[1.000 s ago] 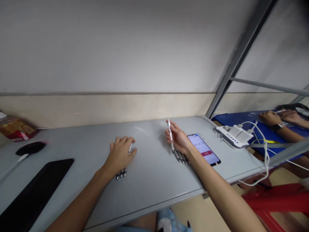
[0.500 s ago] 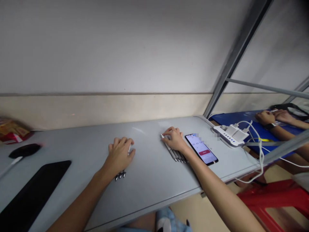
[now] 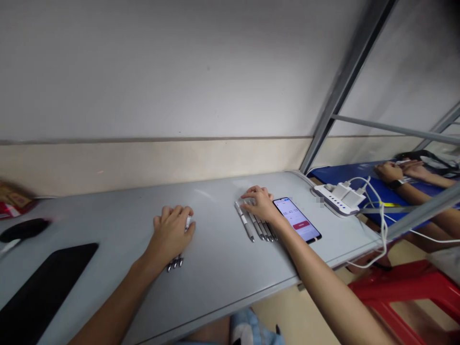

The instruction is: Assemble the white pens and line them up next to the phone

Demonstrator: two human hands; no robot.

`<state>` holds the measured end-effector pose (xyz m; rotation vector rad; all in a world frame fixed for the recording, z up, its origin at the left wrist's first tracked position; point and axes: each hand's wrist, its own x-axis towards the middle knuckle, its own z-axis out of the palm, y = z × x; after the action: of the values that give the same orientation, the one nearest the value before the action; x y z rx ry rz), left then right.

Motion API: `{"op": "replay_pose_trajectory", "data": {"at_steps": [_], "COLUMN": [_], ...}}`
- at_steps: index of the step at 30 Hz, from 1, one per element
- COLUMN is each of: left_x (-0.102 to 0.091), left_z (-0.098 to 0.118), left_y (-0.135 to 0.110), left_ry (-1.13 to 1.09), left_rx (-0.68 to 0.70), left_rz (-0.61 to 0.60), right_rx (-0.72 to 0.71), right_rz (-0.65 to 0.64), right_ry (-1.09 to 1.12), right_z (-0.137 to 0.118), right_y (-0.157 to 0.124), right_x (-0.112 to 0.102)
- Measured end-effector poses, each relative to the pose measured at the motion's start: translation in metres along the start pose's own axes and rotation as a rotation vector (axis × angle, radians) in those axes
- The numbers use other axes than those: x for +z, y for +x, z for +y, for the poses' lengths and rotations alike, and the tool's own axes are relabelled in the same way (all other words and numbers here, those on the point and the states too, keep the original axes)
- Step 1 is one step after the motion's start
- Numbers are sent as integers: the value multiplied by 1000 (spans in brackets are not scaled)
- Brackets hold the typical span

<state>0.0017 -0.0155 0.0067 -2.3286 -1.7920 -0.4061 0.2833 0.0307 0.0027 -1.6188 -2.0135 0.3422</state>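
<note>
My left hand (image 3: 170, 232) lies on the grey table (image 3: 215, 254) with its fingers curled over a small bunch of pens (image 3: 174, 262); only their tips stick out under the wrist. My right hand (image 3: 260, 203) rests with fingers stretched over a row of grey-and-white pens (image 3: 262, 229) laid side by side. One pen (image 3: 244, 222) lies free at the left end of that row, just beside my fingers.
A lit phone (image 3: 296, 219) lies right of the row. A white power strip (image 3: 338, 199) with chargers and cables sits further right. A black pad (image 3: 39, 287) and a black object (image 3: 21, 230) are at left. Another person's hands (image 3: 398, 171) work at far right above a red stool (image 3: 406, 292).
My right hand held a pen upright, then lowered it and laid it at the left end of the row. My left hand stayed on its pens.
</note>
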Motion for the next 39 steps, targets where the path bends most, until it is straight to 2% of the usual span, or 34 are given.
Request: {"op": "replay_pose_trajectory", "data": {"at_steps": [4,11,19,25,30,39], "left_x": [1,0,3,2,1,-1], "left_z": [0,1,-1,0,0,1], "left_y": [-1,-1,0,-1,0,-1], "left_ry": [-9,12,-1,23,30,44], "left_rx": [2,-12,-14,-17,-23,-21], "left_rz": [2,-24,-26,-26,-50,-86], "right_rx": [-50,-116,-2,-69,-34,-36], "right_rz": [-68,-68,-26,-145,-202,-199], "right_ry": [-6,23,80,30,10,7], "right_z": [-2,-10,8,5,6,6], "right_y": [-2,-8,-2,-6,-5,-4], "right_x": [1,5,-16,-12,-14,-15]}}
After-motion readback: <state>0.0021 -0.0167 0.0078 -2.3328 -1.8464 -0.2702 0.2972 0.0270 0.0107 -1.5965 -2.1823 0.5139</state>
